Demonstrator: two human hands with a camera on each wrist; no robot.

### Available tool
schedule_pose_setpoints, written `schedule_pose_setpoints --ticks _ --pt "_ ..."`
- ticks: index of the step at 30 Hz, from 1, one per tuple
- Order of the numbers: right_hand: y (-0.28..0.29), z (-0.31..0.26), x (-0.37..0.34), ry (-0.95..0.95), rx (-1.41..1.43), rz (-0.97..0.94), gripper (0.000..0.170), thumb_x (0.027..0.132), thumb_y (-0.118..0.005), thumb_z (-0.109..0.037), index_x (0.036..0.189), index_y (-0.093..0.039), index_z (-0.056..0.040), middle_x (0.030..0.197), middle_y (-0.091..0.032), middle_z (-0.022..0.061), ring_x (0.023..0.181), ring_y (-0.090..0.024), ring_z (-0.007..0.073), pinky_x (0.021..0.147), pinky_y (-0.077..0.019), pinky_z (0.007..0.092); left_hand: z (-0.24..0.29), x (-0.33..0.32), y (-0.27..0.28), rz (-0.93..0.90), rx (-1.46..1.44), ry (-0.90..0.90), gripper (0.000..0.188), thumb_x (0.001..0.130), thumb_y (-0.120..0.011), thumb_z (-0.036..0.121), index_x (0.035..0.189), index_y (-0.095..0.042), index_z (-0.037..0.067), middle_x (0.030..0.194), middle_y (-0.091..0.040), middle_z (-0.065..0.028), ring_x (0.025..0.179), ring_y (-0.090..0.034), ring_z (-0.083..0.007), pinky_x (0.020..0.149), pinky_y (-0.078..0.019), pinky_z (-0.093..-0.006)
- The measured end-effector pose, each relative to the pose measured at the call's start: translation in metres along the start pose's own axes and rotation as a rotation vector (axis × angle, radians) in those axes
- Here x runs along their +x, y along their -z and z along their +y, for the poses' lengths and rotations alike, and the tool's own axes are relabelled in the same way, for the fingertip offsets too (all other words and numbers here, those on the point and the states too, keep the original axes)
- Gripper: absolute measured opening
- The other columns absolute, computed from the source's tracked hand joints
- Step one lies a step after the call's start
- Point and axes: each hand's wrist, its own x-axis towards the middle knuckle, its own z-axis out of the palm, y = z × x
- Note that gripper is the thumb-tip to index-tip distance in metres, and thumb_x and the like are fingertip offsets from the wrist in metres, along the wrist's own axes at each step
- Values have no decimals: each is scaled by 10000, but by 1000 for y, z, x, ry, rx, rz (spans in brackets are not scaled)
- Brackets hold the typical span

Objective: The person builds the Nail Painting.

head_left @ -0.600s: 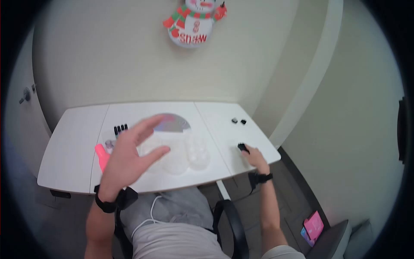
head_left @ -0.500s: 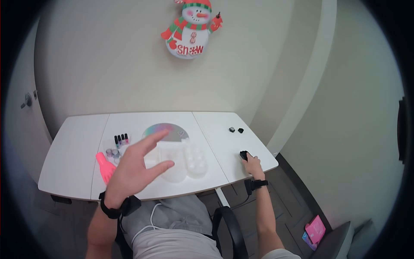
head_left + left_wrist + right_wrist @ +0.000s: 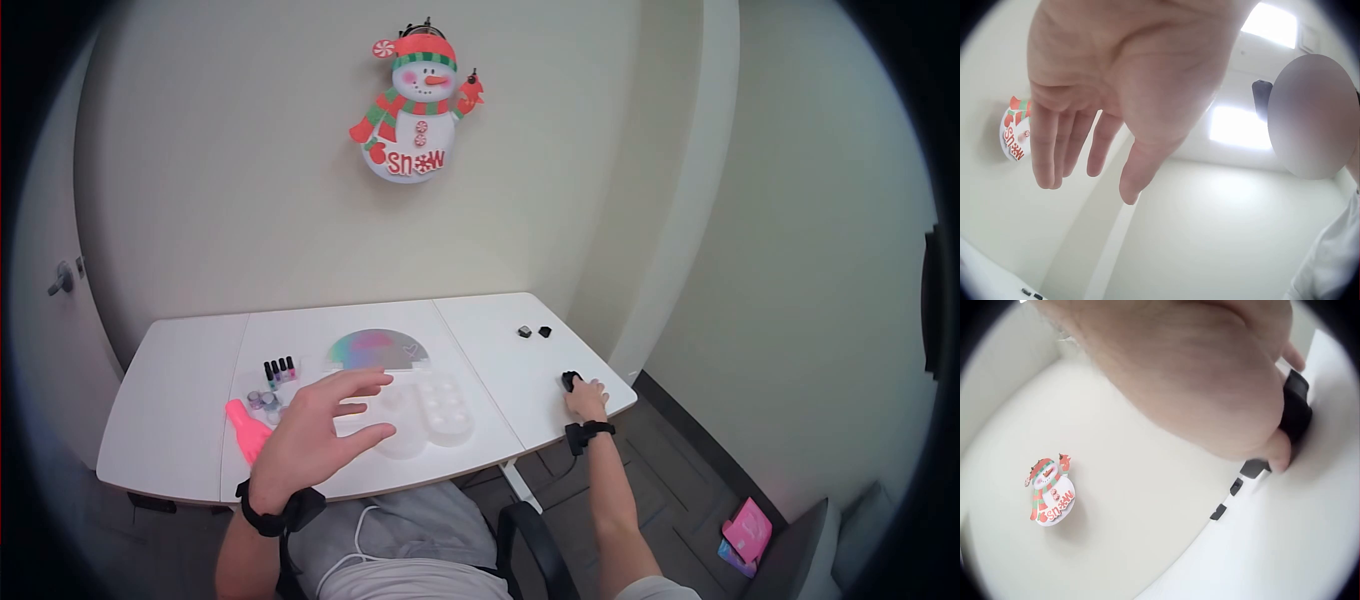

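My left hand (image 3: pixel 310 435) hovers over the near side of the table, thumb and fingers apart, holding nothing. The left wrist view shows the palm of this hand (image 3: pixel 1129 75) against the wall and ceiling. Behind its fingertips in the head view lie clear, pale plastic trays (image 3: pixel 445 410), one with rounded bumps. At the table's right side, my right hand (image 3: pixel 588 402) holds a small black object (image 3: pixel 570 379) low at the tabletop. In the right wrist view, thumb and a finger lie on either side of this black object (image 3: pixel 1296 412); the palm hides part of it.
On the white table (image 3: pixel 170 400) lie a pink hand-shaped item (image 3: pixel 245 430), several nail polish bottles (image 3: pixel 280 373), small jars (image 3: pixel 264 401) and a shiny half-round palette (image 3: pixel 375 348). Two small dark pieces (image 3: pixel 534 332) sit at the back right. A chair armrest (image 3: pixel 535 545) is below.
The head view has tilted up, so the table sits lower and more of the snowman shows. My left hand stays raised with fingers spread; the right stays at the black object.
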Motion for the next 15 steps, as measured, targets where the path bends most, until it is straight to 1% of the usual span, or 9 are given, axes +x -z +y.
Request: schedule_pose_setpoints --ticks 2,3,6,7,8,10,11,13,15 --pt "-4 -5 0 26 4 200 632 953 -764 -367 1527 -635 -139 1567 -523 336 1514 -429 495 1192 -373 680 -4 1 4 10 18 11 588 915 -872 68 1463 -665 21 1448 -705 -127 1318 -700 -255 1097 -606 -410" --pt "0 -11 2 64 42 200 699 945 -792 -418 1562 -614 -142 1596 -483 357 1548 -382 507 1206 -355 684 -7 3 8 11 34 12 572 919 -870 74 1452 -672 20 1434 -712 -132 1308 -705 -258 1088 -611 -413" --pt "41 -49 -13 251 196 148 705 940 -806 -452 1550 -627 -147 1581 -501 351 1538 -399 500 1202 -364 673 -20 15 22 60 48 57 537 937 -857 100 1434 -678 1 1405 -723 -150 1310 -702 -272 1075 -617 -419" --pt "51 -62 -14 322 225 157 725 927 -824 -480 1546 -634 -156 1576 -532 305 1530 -424 469 1207 -367 655 -27 22 25 60 61 69 537 937 -857 100 1434 -678 1 1405 -723 -150 1310 -702 -272 1075 -617 -419" --pt "64 -77 -16 324 236 145 725 927 -824 -480 1546 -634 -156 1576 -532 305 1530 -424 469 1207 -367 655 -39 32 30 58 88 107 534 945 -855 140 1427 -681 -8 1402 -723 -161 1309 -701 -290 1075 -611 -423" --pt "84 -116 -23 549 258 192 674 930 -825 -481 1500 -679 -153 1488 -638 257 1449 -545 421 1188 -425 605 -66 52 38 48 117 153 535 952 -854 181 1419 -684 -17 1400 -723 -171 1307 -700 -309 1074 -605 -427" --pt "88 -135 -20 547 265 185 674 930 -825 -481 1500 -679 -153 1488 -638 257 1449 -545 421 1188 -425 605 -84 64 42 4 207 196 583 940 -864 260 1416 -684 -23 1400 -721 -180 1307 -696 -327 1077 -593 -437" --pt "97 -171 -15 720 332 49 614 951 -800 -505 1430 -732 -127 1383 -721 240 1338 -653 401 1143 -497 542 -121 87 46 -35 299 237 639 928 -875 340 1414 -684 -28 1401 -720 -188 1307 -693 -346 1081 -581 -448" --pt "79 -202 3 735 336 -21 597 968 -775 -517 1408 -744 -114 1364 -735 241 1314 -674 406 1125 -518 522 -157 112 48 -136 451 414 740 884 -884 473 1413 -696 -9 1408 -714 -204 1303 -689 -374 1086 -555 -471"
